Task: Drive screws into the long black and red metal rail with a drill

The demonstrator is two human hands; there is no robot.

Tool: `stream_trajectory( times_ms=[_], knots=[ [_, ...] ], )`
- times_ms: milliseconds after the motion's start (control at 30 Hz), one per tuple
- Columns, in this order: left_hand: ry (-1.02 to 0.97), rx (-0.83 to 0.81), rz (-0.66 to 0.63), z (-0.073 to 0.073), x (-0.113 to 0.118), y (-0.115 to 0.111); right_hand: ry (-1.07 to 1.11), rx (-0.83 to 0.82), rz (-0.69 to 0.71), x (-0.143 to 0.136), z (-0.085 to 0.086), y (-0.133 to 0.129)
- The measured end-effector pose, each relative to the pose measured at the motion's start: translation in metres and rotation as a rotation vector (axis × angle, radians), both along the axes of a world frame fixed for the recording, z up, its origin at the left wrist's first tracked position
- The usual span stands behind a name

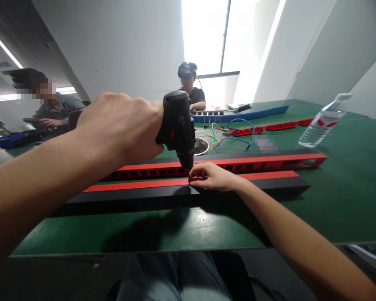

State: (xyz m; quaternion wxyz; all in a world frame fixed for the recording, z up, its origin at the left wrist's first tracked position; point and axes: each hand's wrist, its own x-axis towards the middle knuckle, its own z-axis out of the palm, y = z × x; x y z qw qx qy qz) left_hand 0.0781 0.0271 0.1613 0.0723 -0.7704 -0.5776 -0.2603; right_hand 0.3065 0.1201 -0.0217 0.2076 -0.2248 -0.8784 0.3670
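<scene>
A left hand [122, 125] grips a black plastic cordless drill [177, 119], fingers clamped around its handle, as the thin bit points down to the red upper face of a long, straight-edged black-and-red housing [150, 191] lying on a green tabletop [81, 234]. The right hand [215, 177] curls beside the bit's lower end, thumb and forefinger bent towards it; whether their tips meet or clamp anything cannot be told. Just behind lies a second red-and-black housing [307, 159], its red side cut with a row of rectangular openings. Beyond it are a round metal bowl [208, 146] of small dark pieces, loose blue, yellow and green wires [221, 141], red strips [285, 126] and a long blue strip [269, 112]. A clear, ribbed plastic bottle [322, 125] with a white cap appears tilted at right. The smooth tabletop catches a pale glare in a white-walled room with a bright window [203, 37], where one person [192, 94] sits across the table and another [58, 106] at left.
</scene>
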Motion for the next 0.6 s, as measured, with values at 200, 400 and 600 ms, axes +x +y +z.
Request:
stream_trajectory(
  times_ms=[200,400,600],
  knots=[
    [0.145,0.038,0.046,-0.002,0.002,-0.001,-0.002,0.001,0.011,0.000,0.000,-0.001],
    [0.469,-0.114,0.049,0.014,-0.010,0.005,-0.008,-0.043,0.007,0.000,0.002,0.000],
    [-0.400,-0.608,-0.090,0.025,-0.055,0.009,-0.028,-0.042,-0.018,-0.001,0.000,0.003]
  ],
)
